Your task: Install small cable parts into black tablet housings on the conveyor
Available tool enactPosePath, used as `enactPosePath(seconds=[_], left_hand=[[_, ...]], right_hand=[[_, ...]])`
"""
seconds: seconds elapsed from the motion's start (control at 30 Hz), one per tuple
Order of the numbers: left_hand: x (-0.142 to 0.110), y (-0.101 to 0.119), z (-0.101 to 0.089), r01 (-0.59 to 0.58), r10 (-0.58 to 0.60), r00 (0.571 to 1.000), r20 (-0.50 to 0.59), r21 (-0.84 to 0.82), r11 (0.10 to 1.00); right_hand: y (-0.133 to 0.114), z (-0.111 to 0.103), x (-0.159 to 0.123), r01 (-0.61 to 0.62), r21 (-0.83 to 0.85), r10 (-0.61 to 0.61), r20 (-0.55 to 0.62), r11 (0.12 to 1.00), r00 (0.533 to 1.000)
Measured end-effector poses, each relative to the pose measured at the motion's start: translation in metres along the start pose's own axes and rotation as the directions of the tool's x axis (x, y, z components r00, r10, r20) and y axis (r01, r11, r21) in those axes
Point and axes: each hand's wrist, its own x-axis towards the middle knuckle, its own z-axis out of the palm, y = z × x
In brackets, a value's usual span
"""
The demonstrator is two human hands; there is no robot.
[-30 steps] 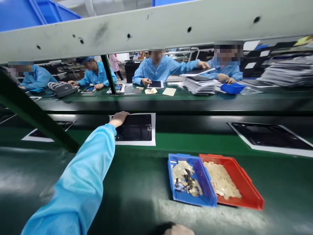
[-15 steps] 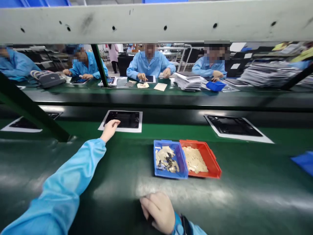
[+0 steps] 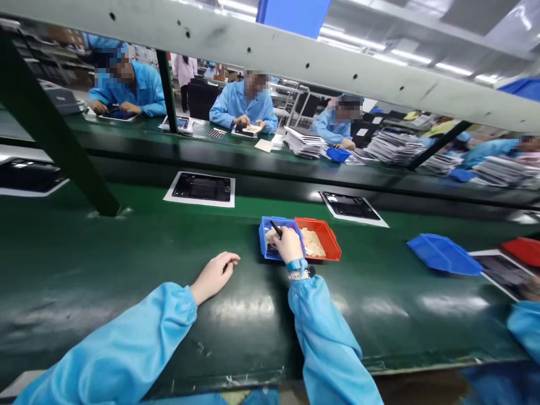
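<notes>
My right hand (image 3: pixel 290 244) is closed around a slim black pen-shaped tool (image 3: pixel 276 229), whose exact kind I cannot make out. It reaches over the blue bin (image 3: pixel 262 236), which holds pale pieces and small dark bits partly hidden by the hand. Touching that bin on its right is a red bin (image 3: pixel 331 239) of pale pieces (image 3: pixel 312 243). My left hand (image 3: pixel 216 274) rests low over the green bench, left of the bins, fingers curled together; anything within them is hidden. Beyond it, a black tablet-like panel (image 3: pixel 201 187) lies on a white sheet.
Another black panel (image 3: pixel 352 206) lies right on the green strip, one more (image 3: pixel 27 173) at far left. A blue bin (image 3: pixel 442 254) stands right, near a co-worker's sleeve (image 3: pixel 525 326). A slanted green post (image 3: pixel 63 135) rises left. Co-workers sit across the line.
My left hand has drawn back from the black panel toward the bench. My right hand has moved forward to the blue bin, the black tool now showing. The view has tilted and turned right.
</notes>
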Motion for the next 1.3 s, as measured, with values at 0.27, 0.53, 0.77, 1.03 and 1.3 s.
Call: enactPosePath(seconds=[0.27, 0.53, 0.77, 1.03, 1.3], left_hand=[[0.002, -0.002, -0.006, -0.046, 0.047, 0.999, 0.013, -0.038, 0.998], [0.001, 0.004, 0.003, -0.041, 0.034, 0.998, -0.047, -0.164, 0.986], [0.003, 0.016, -0.004, -0.080, 0.064, 0.995, -0.082, -0.197, 0.977], [0.003, 0.012, -0.006, -0.112, 0.092, 0.988, -0.123, -0.167, 0.980], [0.001, 0.010, -0.004, -0.101, 0.088, 0.986, -0.145, -0.088, 0.991]], right_hand=[[0.003, -0.003, 0.000, -0.110, -0.007, 0.111, 0.056, 0.994, 0.992], [-0.030, -0.026, -0.033, 0.086, 0.325, -0.048, -0.125, 0.942, 0.991], [-0.064, 0.004, -0.083, 0.172, 0.531, -0.198, -0.009, 0.830, 0.980], [-0.065, 0.016, -0.095, 0.207, 0.563, -0.226, -0.037, 0.800, 0.973], [-0.066, 0.019, -0.098, 0.334, 0.468, -0.343, -0.068, 0.818, 0.937]])
